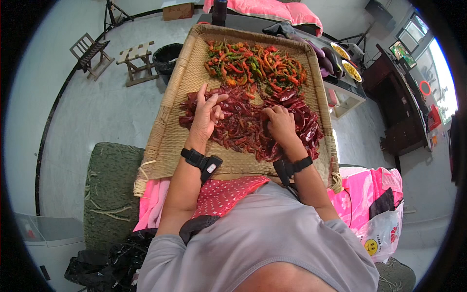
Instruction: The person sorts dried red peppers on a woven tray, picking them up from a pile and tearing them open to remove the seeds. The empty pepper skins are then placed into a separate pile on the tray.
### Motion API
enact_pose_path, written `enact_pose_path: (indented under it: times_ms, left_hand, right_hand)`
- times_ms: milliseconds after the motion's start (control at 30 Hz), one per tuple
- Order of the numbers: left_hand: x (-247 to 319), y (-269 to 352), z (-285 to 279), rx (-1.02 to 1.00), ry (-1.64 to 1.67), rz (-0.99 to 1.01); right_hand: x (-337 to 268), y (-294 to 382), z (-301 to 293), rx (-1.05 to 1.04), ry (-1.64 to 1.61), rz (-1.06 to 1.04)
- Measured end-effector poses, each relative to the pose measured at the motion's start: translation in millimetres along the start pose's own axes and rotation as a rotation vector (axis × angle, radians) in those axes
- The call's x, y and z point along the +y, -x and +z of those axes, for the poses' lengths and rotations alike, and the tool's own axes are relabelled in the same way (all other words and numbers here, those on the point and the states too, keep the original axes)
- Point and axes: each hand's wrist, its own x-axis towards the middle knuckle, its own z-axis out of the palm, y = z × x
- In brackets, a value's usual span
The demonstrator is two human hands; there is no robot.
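A large rectangular woven tray (171,146) rests in front of me. Dark red dried chili peppers (237,127) cover its middle, and a pile of orange, red and green chilies (255,65) lies towards its far end. My left hand (208,109) is raised at the left side of the dark red chilies, its fingers apart, with nothing seen in it. My right hand (281,122) reaches palm down onto the dark red chilies at the right; its fingertips are partly hidden, so whether it grips a chili does not show.
Beyond the tray, a dark table (244,23) holds a dark bottle (219,12), eggplants (330,60) and plates of yellow food (352,71). A lined bin (166,58) and a folding stool (138,62) stand left of the tray. Pink fabric (355,193) lies near my right side.
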Motion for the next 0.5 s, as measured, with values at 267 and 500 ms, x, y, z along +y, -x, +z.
enact_pose_path:
  times_ms: [267,500]
  left_hand:
    - [-1.2,-1.0,-3.7,-0.177,0.028,-0.106]
    - [2.2,3.9,4.9,-0.438,-0.217,-0.251]
  right_hand:
    - [-1.0,-9.5,-4.5,0.004,-0.032,0.167]
    - [-14.5,-23.4,-31.8,0.220,-0.586,0.311]
